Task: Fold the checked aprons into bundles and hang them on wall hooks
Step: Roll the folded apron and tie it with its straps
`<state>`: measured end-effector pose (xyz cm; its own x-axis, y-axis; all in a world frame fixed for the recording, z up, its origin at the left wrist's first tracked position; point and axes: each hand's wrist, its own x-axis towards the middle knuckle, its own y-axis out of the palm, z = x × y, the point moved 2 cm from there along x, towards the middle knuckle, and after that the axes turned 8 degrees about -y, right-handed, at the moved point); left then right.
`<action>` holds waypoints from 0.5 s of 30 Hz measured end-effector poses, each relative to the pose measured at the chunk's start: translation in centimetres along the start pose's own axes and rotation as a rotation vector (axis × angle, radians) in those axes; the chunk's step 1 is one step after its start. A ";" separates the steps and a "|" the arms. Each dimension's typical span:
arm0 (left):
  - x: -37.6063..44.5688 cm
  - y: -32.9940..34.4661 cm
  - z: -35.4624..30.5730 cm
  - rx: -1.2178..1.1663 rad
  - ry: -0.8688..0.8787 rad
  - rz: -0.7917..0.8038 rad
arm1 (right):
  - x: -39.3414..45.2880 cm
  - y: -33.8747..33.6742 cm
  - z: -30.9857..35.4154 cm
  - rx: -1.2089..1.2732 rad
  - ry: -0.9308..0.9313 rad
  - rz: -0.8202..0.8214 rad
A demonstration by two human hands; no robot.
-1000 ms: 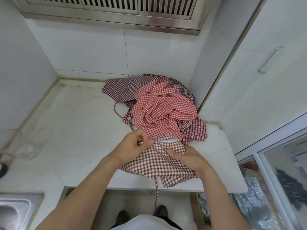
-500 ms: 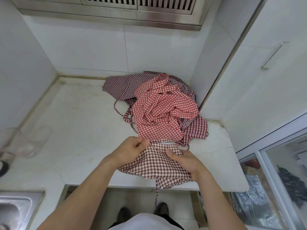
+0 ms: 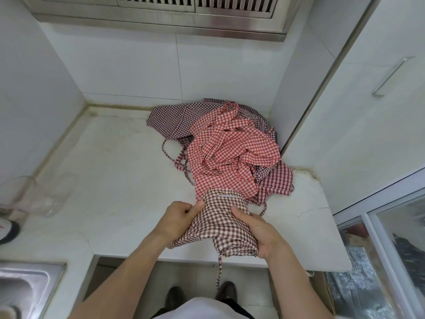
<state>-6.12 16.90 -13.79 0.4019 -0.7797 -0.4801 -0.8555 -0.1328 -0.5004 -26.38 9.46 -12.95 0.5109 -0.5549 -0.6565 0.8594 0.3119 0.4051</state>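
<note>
The brown checked apron sits at the surface's near edge, gathered into a loose, half-made bundle with a tie dangling over the front. The left hand pinches its upper edge; the right hand wraps its side. If either grip slackens, the folds may spring open, or the tie may snag the red checked apron behind.

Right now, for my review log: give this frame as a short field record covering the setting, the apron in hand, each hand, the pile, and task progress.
setting: white countertop under a range hood
apron in hand: brown checked apron, partly folded at the counter's front edge, a tie dangling off it
left hand: pinches the apron's left edge
right hand: grips the right side
pile: red checked apron crumpled over dark checked aprons
progress: none hung; no hooks in view
</note>
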 end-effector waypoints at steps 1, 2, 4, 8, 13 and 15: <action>-0.3 0.3 -0.1 -0.075 -0.022 0.018 | 0.0 0.2 0.0 0.033 0.003 0.003; -0.6 0.6 -0.2 -0.169 -0.040 0.034 | 0.0 0.4 -0.1 0.077 0.007 0.012; -1.4 1.3 -0.7 -0.319 -0.038 0.048 | 0.0 1.0 -0.2 0.198 0.005 0.044; -2.1 2.9 -2.1 -0.449 -0.061 0.014 | 0.2 1.9 -0.2 0.499 -0.037 0.196; -1.8 4.0 -3.7 -0.369 -0.138 0.077 | -0.3 3.9 -0.4 0.548 -0.083 0.204; -1.6 4.2 -3.5 -0.338 -0.124 0.102 | -0.1 4.3 -0.6 0.483 -0.083 0.137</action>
<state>-11.53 15.46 -12.59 0.3275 -0.7219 -0.6096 -0.9445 -0.2689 -0.1889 -22.70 11.29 -11.53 0.5981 -0.5998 -0.5316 0.6672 0.0052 0.7449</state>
